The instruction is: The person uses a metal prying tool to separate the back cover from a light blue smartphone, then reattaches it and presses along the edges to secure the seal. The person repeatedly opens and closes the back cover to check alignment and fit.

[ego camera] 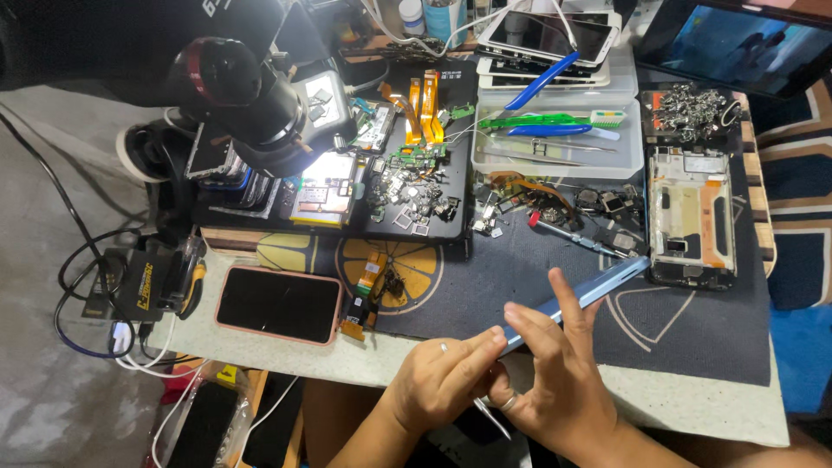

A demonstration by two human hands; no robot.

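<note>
My left hand (442, 377) and my right hand (555, 381) meet at the near edge of the bench. Together they hold a thin light-blue phone (598, 290) tilted edge-on, its far end raised toward the right. My left fingers pinch its near end; my right fingers spread along its side. A slim metal tool (491, 418), likely tweezers, pokes down between the two hands; which hand grips it is unclear. A ring shows on each hand.
A pink-cased phone (277, 303) lies at the left. A microscope (251, 95) stands over circuit boards (325, 191). An opened phone frame (691, 217) sits at the right. A clear tray (555, 139) holds tools, and small parts litter the dark mat (693, 329).
</note>
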